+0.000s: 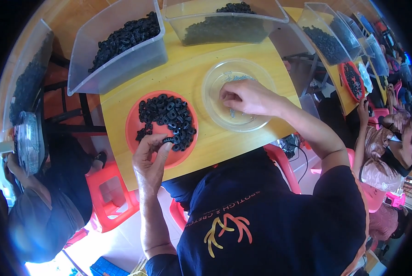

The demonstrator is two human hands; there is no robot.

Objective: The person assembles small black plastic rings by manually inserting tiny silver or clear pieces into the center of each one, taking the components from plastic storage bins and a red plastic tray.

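Note:
My left hand [150,158] is over the near part of a red round plate [176,159], thumb and fingers pinching a small black ribbed plastic part [169,140]. Many similar black parts [169,110] are heaped on that plate. To the right, my right hand [248,96] reaches into a clear round plastic tub [208,99]. Its fingers are curled together above small silvery pieces [232,112], too fine to make out. Whether a piece is between those fingertips is hidden.
Clear bins [146,60] [224,32] of black parts stand along the far side of the yellow table [183,64]. At left, another person [54,202] sits by a red stool [109,195]. More people, bins and a red plate [352,80] are at right.

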